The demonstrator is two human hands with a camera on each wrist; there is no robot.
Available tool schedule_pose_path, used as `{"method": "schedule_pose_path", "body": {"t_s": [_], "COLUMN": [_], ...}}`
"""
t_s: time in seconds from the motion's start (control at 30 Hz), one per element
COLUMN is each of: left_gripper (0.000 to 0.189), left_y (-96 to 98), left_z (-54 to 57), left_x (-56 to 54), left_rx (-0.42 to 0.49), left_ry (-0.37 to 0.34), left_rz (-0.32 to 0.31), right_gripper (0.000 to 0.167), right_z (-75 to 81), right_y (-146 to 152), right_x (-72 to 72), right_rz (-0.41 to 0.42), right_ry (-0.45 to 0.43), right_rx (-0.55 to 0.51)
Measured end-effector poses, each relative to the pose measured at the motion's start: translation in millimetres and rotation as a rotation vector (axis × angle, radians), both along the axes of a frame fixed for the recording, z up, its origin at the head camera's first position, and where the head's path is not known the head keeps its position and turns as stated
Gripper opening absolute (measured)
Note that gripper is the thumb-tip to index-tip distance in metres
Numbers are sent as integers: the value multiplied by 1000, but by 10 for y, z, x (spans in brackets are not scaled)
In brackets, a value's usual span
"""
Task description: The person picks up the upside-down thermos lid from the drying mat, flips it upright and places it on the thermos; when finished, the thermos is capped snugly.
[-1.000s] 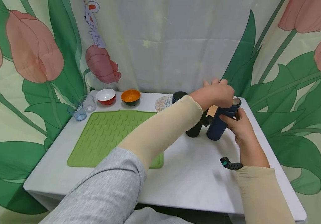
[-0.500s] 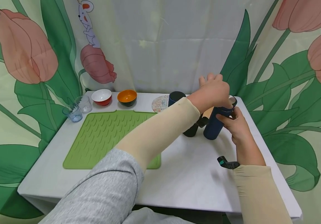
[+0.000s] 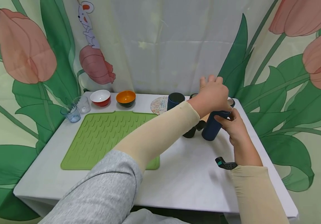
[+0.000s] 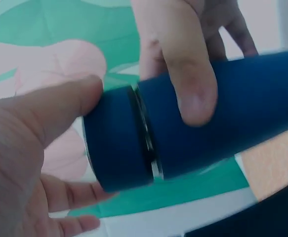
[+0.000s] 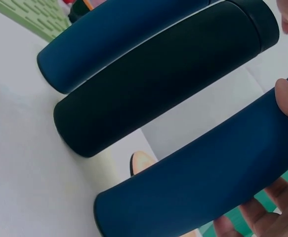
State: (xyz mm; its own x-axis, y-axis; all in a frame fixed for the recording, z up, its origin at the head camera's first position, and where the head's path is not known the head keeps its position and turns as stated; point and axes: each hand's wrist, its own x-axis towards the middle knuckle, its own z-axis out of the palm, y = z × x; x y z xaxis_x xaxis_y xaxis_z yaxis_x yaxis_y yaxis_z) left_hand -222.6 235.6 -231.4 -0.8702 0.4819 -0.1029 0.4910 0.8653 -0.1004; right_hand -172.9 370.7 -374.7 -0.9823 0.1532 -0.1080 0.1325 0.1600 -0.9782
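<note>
A dark blue thermos stands on the right side of the table. My right hand grips its upper body, with the thumb across the front in the left wrist view. My left hand reaches across and pinches the blue lid between thumb and fingers. A narrow gap shows between lid and body in the left wrist view; whether the thread still holds cannot be seen. Beside it stand a black thermos and another blue thermos, both partly hidden by my left arm in the head view.
A green ridged mat covers the table's left half. Behind it are a red-and-white bowl, an orange-and-dark bowl, a blue glass cup and a clear cup. A round patterned disc lies at the back.
The head view has shifted slightly, so the table appears further left. Both hands stay on the same thermos, with only slight movement of the left hand at the lid.
</note>
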Motion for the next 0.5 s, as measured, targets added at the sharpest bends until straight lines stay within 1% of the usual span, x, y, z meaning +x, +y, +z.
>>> {"method": "schedule_pose_path", "body": {"t_s": [0.17, 0.3, 0.4, 0.5], "left_gripper": [51, 58, 58, 53], "left_y": [52, 82, 93, 80], "left_z": [-67, -84, -78, -55], "left_x": [24, 61, 72, 60], "left_rx": [8, -24, -39, -30], "left_ry": [59, 99, 86, 40], "left_rz": [10, 18, 21, 16], "right_gripper": [84, 85, 84, 81], "right_z": [-7, -15, -14, 6], "right_y": [6, 17, 19, 10], "right_x": [-7, -8, 2, 15], "right_rz": [12, 12, 11, 7], "right_ry": [18, 20, 21, 19], "right_rx": [-4, -11, -10, 0]}}
